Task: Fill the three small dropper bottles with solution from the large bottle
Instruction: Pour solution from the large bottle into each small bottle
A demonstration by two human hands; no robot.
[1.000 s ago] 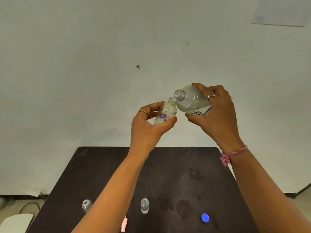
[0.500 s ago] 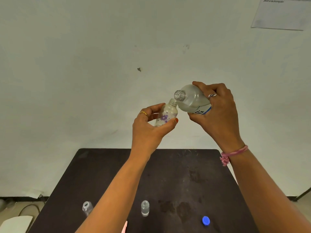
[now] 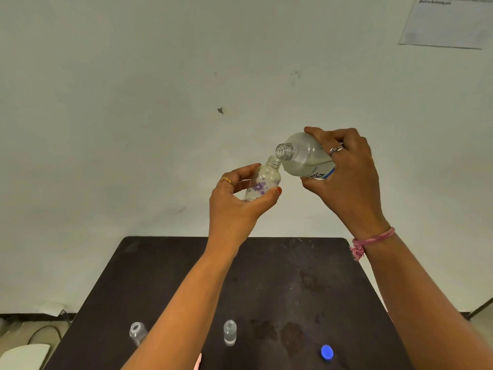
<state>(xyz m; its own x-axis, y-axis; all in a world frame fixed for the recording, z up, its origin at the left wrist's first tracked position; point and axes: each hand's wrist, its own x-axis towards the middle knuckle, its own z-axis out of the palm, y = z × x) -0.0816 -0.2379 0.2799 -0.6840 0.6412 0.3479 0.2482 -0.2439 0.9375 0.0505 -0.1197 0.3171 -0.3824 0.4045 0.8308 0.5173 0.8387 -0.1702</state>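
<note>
Filling the upper part of the view, a pale wall is seen, with a sheet of paper fixed at its top right corner. Below it, a dark surface with faint stains is spread toward the bottom edge. Both forearms are raised above this surface. The right hand is closed around the large bottle, which is tilted with its open threaded mouth pointing down and to the left; a ring is worn on one finger and a pink thread band on the wrist. The left hand is curled around a small flower-printed bottle, pinched between thumb and fingers and tilted so that its open neck is brought just under the large bottle's mouth; whether the two rims touch cannot be told. A gold ring is worn on this hand. Near the bottom edge, two more small clear bottles are stood on the surface: one between the forearms, the other to the left of the left forearm, both uncapped. A blue cap is laid well apart, at the lower right.
</note>
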